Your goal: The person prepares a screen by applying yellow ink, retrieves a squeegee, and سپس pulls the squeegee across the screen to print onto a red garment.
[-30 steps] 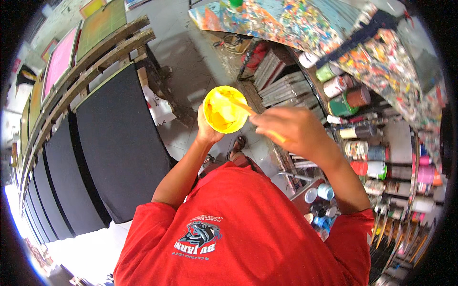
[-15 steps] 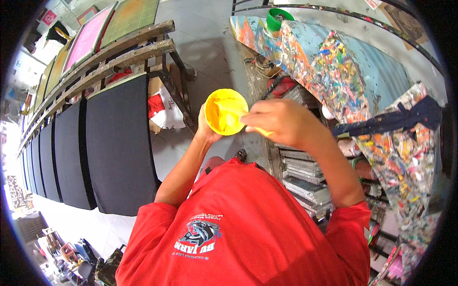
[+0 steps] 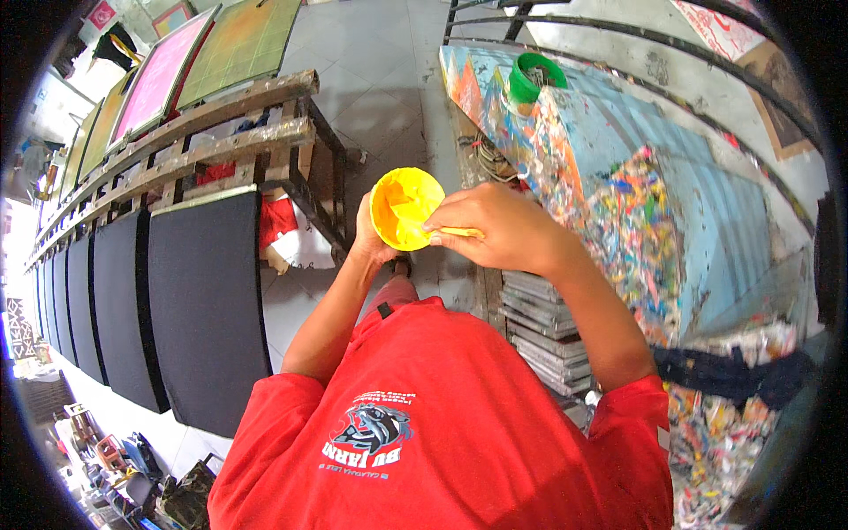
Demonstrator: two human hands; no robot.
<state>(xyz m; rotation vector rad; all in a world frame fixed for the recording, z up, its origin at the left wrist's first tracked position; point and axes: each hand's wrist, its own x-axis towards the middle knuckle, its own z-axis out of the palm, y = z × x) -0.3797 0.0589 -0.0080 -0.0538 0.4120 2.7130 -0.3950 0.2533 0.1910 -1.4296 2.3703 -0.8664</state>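
Note:
My left hand [image 3: 369, 237] is closed round the left side of a round tub [image 3: 380, 199], its inside coated with thick yellow paint [image 3: 413, 210]. The tub is held in front of my chest, its mouth facing up towards me. Between the fingers of my right hand [image 3: 503, 223] is a thin yellow stick [image 3: 463, 231], gripped at the tub's right rim. One end of it sticks out to the right below the fingers; the other end is hidden by the fingers and the rim, so its tip cannot be made out.
On the left runs a wooden rack [image 3: 221, 146] with a row of black panels [image 3: 208, 300] along its near side and framed screens [image 3: 243, 49] behind. At right, a paint-crusted table [image 3: 698, 194] bears a green bucket [image 3: 536, 78] and a dark cloth [image 3: 729, 375]. Stacked frames [image 3: 543, 327] stand below it.
The surroundings have shifted in view; more of the paint-crusted table shows. The tub sits slightly further left, and the stick in my right hand now lies more level.

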